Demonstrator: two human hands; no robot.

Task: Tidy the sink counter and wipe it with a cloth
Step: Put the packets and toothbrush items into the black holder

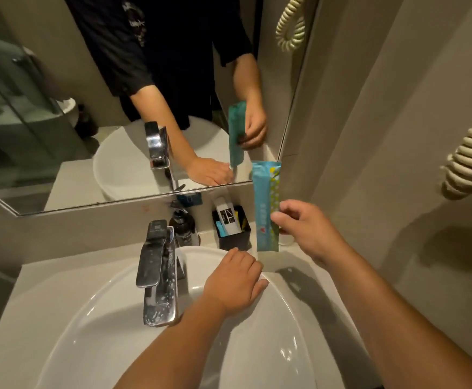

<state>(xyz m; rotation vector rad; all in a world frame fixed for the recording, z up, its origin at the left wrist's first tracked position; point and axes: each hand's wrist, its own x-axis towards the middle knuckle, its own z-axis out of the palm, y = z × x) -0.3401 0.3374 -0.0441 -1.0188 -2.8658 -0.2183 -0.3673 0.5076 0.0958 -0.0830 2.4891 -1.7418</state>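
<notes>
My right hand (306, 228) pinches a long blue packet (265, 203) and holds it upright in the air, just right of a black organiser box (236, 241) that holds a white tube and small sachets. On the far rim of the white sink basin (111, 310), right in front of the box, my left hand (236, 282) rests palm down with its fingers bent and nothing visible in it. The beige counter (61, 273) surrounds the basin. No cloth is in view.
A chrome tap (159, 273) speckled with water spots stands at the back of the basin, and a dark pump bottle (184, 227) stands behind it. A mirror (61, 108) covers the back wall. A coiled cord (470, 153) hangs on the right wall.
</notes>
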